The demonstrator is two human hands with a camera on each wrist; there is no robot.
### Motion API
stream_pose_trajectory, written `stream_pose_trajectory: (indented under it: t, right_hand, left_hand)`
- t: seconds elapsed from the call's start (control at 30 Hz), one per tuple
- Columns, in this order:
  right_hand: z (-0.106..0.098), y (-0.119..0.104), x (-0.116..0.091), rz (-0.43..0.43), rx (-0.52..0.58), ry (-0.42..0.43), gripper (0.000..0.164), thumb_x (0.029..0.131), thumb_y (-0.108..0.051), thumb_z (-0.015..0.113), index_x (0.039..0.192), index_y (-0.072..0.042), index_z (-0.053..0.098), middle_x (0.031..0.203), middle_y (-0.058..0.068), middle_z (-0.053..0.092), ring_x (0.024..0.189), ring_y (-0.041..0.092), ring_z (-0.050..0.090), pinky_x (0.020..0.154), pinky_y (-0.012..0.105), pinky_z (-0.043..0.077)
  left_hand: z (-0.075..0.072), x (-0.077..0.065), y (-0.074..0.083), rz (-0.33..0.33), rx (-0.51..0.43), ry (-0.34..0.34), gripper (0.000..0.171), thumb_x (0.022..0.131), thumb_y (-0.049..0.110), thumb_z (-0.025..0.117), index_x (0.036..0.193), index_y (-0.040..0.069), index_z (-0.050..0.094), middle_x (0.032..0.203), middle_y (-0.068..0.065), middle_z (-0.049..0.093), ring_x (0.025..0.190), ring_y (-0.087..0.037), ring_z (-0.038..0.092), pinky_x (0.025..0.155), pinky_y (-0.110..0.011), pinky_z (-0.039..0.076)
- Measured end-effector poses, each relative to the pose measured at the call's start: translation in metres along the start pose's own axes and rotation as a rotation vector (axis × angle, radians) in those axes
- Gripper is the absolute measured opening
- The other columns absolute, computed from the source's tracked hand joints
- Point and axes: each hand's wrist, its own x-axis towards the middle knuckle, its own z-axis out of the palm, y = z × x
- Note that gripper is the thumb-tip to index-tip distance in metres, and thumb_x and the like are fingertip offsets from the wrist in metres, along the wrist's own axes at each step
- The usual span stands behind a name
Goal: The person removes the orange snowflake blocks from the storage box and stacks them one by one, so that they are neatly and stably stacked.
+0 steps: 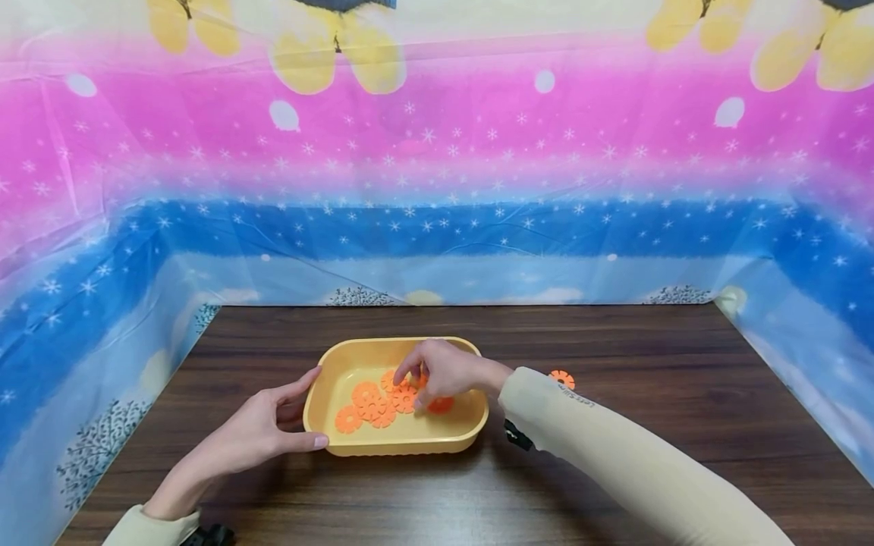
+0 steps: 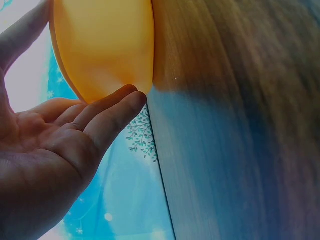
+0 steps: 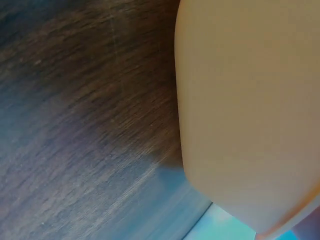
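A yellow oblong plastic tub (image 1: 396,447) stands on the table, with several orange notched building discs (image 1: 372,408) lying loose and overlapping on its floor. My left hand (image 1: 253,428) holds the tub's left end, its thumb at the near corner and its fingers along the far side; the left wrist view shows the fingertips against the tub's outer wall (image 2: 105,45). Over the far right rim reaches my right hand (image 1: 440,371), fingers pointing down among the discs, thumb and index finger apart. In the right wrist view the tub's outer wall (image 3: 250,110) hides that hand's fingers.
One more orange disc (image 1: 562,379) lies on the dark wood table (image 1: 649,341), right of the tub and just beyond the right sleeve (image 1: 601,425). A printed cloth (image 1: 437,227) hangs around the table's back and sides.
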Motion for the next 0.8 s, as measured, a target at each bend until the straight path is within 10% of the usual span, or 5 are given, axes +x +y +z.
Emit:
stream_pose_trajectory:
  t: [0.8]
  right_hand:
    - [0.0073,-0.0007,0.001,0.004,-0.044,-0.001,0.036,0.067,-0.007,0.082,0.1,-0.017,0.072,0.079,0.008,0.058,0.067,0.012,0.047,0.058,0.02,0.041]
  left_hand:
    - [-0.0001,-0.001,0.0019,-0.008,-0.014,-0.006,0.095,0.074,0.03,0.079,0.148,0.018,0.022,0.142,-0.019,0.035,0.117,-0.029,0.05,0.079,-0.029,0.052]
